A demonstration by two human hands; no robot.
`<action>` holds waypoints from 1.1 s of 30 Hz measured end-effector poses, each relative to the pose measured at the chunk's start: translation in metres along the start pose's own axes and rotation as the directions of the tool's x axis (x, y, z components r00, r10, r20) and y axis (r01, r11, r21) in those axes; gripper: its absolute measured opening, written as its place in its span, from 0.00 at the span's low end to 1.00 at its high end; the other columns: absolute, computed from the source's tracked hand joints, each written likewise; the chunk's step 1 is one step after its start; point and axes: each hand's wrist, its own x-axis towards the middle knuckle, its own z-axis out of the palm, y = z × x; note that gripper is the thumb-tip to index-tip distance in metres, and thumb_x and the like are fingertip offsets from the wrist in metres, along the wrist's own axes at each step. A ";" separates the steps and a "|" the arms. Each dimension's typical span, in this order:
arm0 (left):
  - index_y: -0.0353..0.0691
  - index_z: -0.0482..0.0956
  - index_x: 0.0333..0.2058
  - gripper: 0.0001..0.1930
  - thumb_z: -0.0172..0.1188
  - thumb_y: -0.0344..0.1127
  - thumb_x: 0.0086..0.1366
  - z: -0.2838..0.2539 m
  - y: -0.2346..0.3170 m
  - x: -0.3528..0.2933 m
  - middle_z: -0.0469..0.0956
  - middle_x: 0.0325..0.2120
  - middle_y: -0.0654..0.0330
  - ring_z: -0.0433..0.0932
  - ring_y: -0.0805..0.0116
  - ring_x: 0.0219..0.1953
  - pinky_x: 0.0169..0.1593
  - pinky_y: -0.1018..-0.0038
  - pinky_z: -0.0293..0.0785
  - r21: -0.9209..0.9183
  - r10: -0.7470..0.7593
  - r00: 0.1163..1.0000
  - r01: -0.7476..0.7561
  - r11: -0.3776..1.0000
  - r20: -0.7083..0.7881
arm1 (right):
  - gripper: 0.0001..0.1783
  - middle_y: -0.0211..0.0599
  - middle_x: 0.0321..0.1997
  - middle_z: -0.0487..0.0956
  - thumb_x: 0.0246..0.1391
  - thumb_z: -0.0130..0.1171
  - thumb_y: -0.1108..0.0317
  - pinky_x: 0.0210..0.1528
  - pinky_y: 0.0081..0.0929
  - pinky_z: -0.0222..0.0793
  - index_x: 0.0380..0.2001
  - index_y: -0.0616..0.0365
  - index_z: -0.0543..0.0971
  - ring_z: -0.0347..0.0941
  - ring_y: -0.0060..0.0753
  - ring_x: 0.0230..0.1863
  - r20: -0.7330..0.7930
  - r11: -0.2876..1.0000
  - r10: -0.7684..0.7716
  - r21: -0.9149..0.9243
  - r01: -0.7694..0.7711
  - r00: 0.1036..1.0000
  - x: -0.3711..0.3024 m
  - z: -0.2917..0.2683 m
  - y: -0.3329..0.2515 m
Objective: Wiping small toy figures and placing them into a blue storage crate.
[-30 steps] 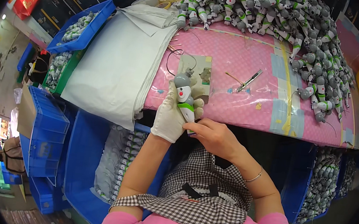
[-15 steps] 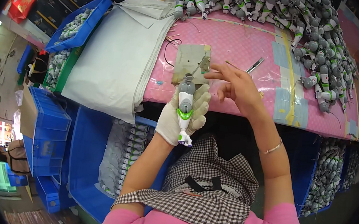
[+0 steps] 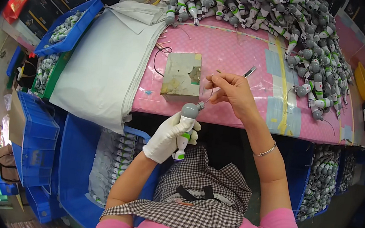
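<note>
Left hand, gloved, is wrapped around the grey, white and green toy limb, held in the air off the table's near edge, ball end up. Bare right hand is at the thin wire out of the ball's neck; can't tell if it's pinched. Limb reads as light, stiff plastic, probably slick (glove should help). Best hold: mid-shaft. Wire looks bendy, likely the fragile bit; avoid yanking.
</note>
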 end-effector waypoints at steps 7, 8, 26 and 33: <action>0.36 0.68 0.42 0.15 0.54 0.41 0.63 0.004 0.010 0.009 0.73 0.32 0.60 0.74 0.73 0.29 0.32 0.77 0.72 0.390 0.052 0.983 0.021 0.921 -0.175 | 0.11 0.26 0.21 0.72 0.52 0.53 0.66 0.15 0.13 0.55 0.31 0.63 0.78 0.60 0.13 0.13 0.006 0.971 -0.028 -0.237 0.029 1.000 0.020 -0.001 0.016; 0.36 0.68 0.43 0.16 0.54 0.42 0.63 0.004 0.010 0.013 0.73 0.32 0.60 0.75 0.72 0.31 0.34 0.75 0.73 0.382 0.133 0.976 -0.058 0.922 -0.171 | 0.11 0.23 0.19 0.70 0.51 0.52 0.66 0.14 0.14 0.49 0.27 0.62 0.79 0.55 0.12 0.13 0.025 0.909 -0.075 -0.410 0.079 0.997 0.026 0.002 0.015; 0.32 0.69 0.44 0.20 0.55 0.43 0.62 -0.001 0.027 0.043 0.75 0.31 0.57 0.78 0.64 0.34 0.43 0.68 0.76 0.022 0.201 0.974 -0.200 0.980 -0.102 | 0.15 0.25 0.18 0.72 0.51 0.47 0.62 0.17 0.16 0.51 0.17 0.58 0.76 0.58 0.13 0.16 0.152 0.847 0.201 -0.523 -0.094 0.968 0.059 -0.006 0.004; 0.35 0.71 0.37 0.14 0.58 0.41 0.60 -0.018 0.033 -0.006 0.74 0.25 0.63 0.70 0.77 0.20 0.24 0.83 0.66 0.075 0.167 0.981 -0.160 0.984 -0.100 | 0.11 0.25 0.14 0.68 0.45 0.49 0.69 0.21 0.22 0.53 0.17 0.64 0.76 0.60 0.18 0.18 -0.021 0.547 -0.496 -0.784 0.294 0.868 0.026 0.019 -0.004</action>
